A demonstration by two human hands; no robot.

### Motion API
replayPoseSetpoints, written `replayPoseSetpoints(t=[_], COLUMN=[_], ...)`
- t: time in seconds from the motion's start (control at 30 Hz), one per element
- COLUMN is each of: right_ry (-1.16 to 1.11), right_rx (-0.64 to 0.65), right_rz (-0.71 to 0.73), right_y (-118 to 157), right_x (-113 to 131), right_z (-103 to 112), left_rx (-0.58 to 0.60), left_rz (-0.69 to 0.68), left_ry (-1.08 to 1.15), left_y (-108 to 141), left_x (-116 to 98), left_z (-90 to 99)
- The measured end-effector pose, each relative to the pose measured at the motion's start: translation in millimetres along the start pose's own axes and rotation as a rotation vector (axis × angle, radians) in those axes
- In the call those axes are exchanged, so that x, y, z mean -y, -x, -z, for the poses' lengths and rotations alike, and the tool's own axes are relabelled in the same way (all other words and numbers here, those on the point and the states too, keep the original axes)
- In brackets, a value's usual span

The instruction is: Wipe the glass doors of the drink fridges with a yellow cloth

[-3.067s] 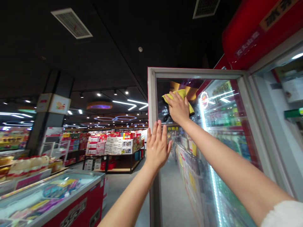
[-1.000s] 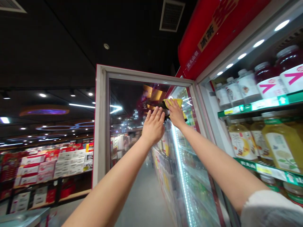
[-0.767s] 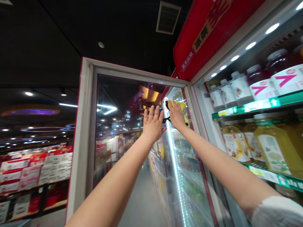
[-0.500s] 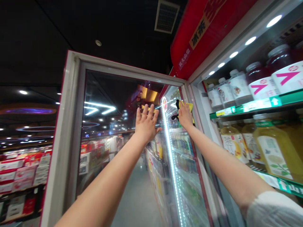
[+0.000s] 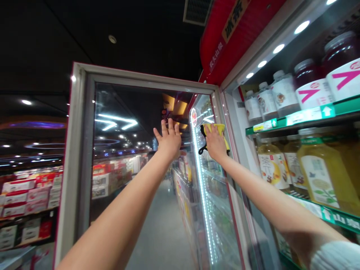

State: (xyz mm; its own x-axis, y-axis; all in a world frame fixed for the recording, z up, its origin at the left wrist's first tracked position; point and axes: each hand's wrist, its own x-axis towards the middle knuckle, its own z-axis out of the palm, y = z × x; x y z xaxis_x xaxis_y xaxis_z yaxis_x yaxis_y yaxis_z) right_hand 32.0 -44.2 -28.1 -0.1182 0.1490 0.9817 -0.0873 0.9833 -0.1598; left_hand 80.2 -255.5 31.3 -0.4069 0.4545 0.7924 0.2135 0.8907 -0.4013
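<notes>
My left hand (image 5: pixel 169 141) is raised in front of the glass door (image 5: pixel 126 101), fingers spread and palm toward the pane; whether it touches the glass, I cannot tell. It holds nothing. To its right, my right hand (image 5: pixel 216 144) presses a yellow cloth with black edging (image 5: pixel 221 129) against the glass near the hinge side of the door. A black loop of the cloth hangs out at the left of the fingers. The fingers lie over the cloth and hide part of it. The pale metal door frame (image 5: pixel 70 157) surrounds the pane.
At right, the lit fridge holds shelves of bottled drinks (image 5: pixel 320 168) behind green price strips (image 5: pixel 303 114). A red header (image 5: pixel 213 45) juts out overhead. Through the pane an aisle floor (image 5: pixel 163 221) shows. Stacked boxes (image 5: pixel 28 195) stand at left.
My right hand and the cloth have moved slightly left on the glass, showing more yellow. My left hand has turned, its fingers shifting left and a little upward. The view has shifted slightly.
</notes>
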Motion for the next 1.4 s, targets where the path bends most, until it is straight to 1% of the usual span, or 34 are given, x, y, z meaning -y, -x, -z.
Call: replayPoseSetpoints(t=[0.03,0.07,0.1,0.17,0.23,0.27,0.3,0.33,0.47,0.5,0.53,0.57,0.63,0.7,0.73,0.77,0.8,0.87,0.9,0.93,0.97,1.03,1.07,1.1,1.13,1.17,1.2,1.27,1.33,1.37,1.4], right_ry=[0.001,0.0,-0.003,-0.004,0.001,0.001,-0.005,-0.014,-0.067,-0.078,-0.087,-0.091,-0.092,-0.089,-0.087,-0.086,-0.085,-0.087,-0.092,-0.099,-0.105,-0.12,-0.121,-0.12,-0.12,-0.123,-0.129,-0.157,-0.176,-0.179,-0.179], right_rx=[0.001,0.001,-0.003,-0.017,-0.021,-0.018,-0.016,-0.017,-0.039,-0.045,-0.05,-0.054,-0.064,-0.08,-0.091,-0.092,-0.081,-0.021,0.014,0.044,0.053,0.001,-0.024,-0.047,-0.061,-0.066,-0.064,-0.041,0.006,0.03,0.048], right_rz=[0.005,0.008,0.006,-0.017,-0.039,-0.04,-0.035,-0.026,0.025,0.04,0.046,0.042,-0.003,-0.071,-0.093,-0.081,-0.032,0.15,0.238,0.296,0.282,0.08,-0.029,-0.117,-0.159,-0.152,-0.103,0.075,0.201,0.216,0.196], right_y=[4.4,3.1,-3.8,-28.5,-50.8,-54.6,-51.6,-41.9,21.9,29.3,29.1,21.3,-9.9,-42.2,-51.5,-54.2,-50.2,-28.6,-16.2,-6.2,-0.4,-3.2,-9.5,-16.3,-21.1,-22.5,-19.6,-4.0,13.1,17.6,18.3], right_x=[-1.2,-1.7,-1.9,-1.4,-0.7,-0.6,-1.0,-2.0,-12.4,-15.1,-17.0,-17.3,-11.8,1.4,9.3,16.7,22.5,25.9,23.1,18.1,12.4,5.6,7.9,14.9,26.5,41.3,57.7,87.7,106.1,110.8,113.9], right_z=[-2.2,-3.5,-3.6,-0.7,3.4,4.6,4.6,3.5,-7.1,-8.9,-9.6,-9.0,-4.4,1.4,3.4,4.5,4.7,4.0,3.7,3.5,3.4,2.4,1.3,-0.1,-1.7,-3.1,-4.0,-3.3,0.8,3.8,6.8], left_rx=[0.009,0.021,0.033,0.04,0.018,0.001,-0.015,-0.028,-0.059,-0.067,-0.076,-0.081,-0.086,-0.1,-0.11,-0.118,-0.123,-0.106,-0.083,-0.053,-0.021,0.034,0.048,0.054,0.052,0.049,0.047,0.039,0.03,0.029,0.032], left_rz=[-0.001,0.0,0.001,-0.001,-0.014,-0.022,-0.03,-0.036,-0.06,-0.066,-0.069,-0.068,-0.06,-0.065,-0.07,-0.073,-0.073,-0.07,-0.081,-0.105,-0.136,-0.176,-0.177,-0.166,-0.153,-0.144,-0.142,-0.153,-0.18,-0.205,-0.231], left_ry=[0.004,0.006,0.008,0.015,0.025,0.029,0.032,0.034,0.05,0.06,0.069,0.075,0.086,0.101,0.11,0.117,0.121,0.112,0.1,0.084,0.066,0.026,0.009,-0.004,-0.01,-0.01,-0.006,0.003,-0.001,-0.005,-0.012], left_y=[0.8,1.3,1.6,1.4,0.5,0.0,-0.5,-0.9,-1.8,-1.9,-2.0,-2.1,-2.6,-3.2,-3.4,-3.4,-3.0,-0.3,2.4,6.2,11.0,23.1,29.5,35.6,40.8,44.9,47.6,50.0,51.2,52.6,54.9], left_x=[0.7,1.3,1.9,3.2,5.0,6.3,7.6,9.1,13.7,14.4,14.9,15.3,15.3,14.5,13.9,13.4,13.5,16.6,20.6,26.5,34.2,53.1,62.9,71.7,79.1,84.8,88.7,93.1,97.3,100.8,105.5], left_z=[0.3,0.5,0.5,-0.2,-2.4,-3.9,-5.5,-7.0,-11.4,-11.9,-12.4,-12.9,-14.5,-16.4,-17.1,-17.4,-17.1,-13.8,-10.9,-7.4,-3.4,4.6,8.0,10.8,12.8,14.1,14.9,15.9,17.6,19.0,20.9])
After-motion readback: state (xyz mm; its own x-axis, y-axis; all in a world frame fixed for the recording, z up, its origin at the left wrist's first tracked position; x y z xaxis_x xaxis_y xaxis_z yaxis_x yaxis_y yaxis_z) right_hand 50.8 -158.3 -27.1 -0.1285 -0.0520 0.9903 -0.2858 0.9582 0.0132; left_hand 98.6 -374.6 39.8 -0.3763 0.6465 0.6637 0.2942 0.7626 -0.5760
